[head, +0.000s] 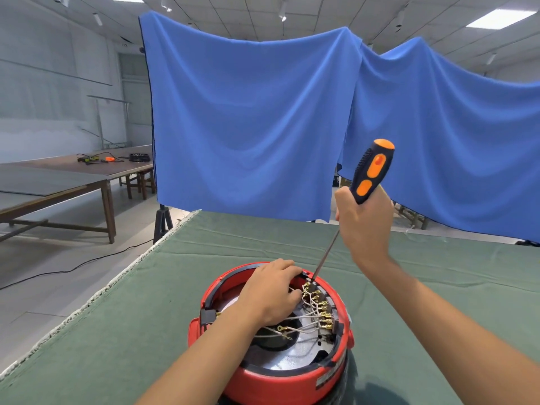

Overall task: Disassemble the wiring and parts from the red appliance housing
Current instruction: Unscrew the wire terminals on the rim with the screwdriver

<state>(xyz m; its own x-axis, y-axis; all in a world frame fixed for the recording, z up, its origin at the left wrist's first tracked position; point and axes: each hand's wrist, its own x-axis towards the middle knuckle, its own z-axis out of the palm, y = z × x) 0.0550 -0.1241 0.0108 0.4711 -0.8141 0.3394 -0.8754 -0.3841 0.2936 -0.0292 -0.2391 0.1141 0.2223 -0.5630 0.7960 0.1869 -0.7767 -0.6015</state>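
My right hand (363,217) grips screwdriver (370,173), tip at brass terminals (320,308) inside red housing (271,372) on green cloth (146,302). Left hand (270,290) rests inside w/ curled fingers at white wires (304,317); can't tell if pinching.

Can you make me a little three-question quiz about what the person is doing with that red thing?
1. True or false: the right hand holds a hammer.
2. Where does the tip of the screwdriver point? A) at the blue cloth B) at the brass terminals inside the red housing C) at the green table cover
3. Fill in: the left hand reaches into the housing among the white ____.

Key:
1. False, it grips an orange and black screwdriver.
2. B
3. wires
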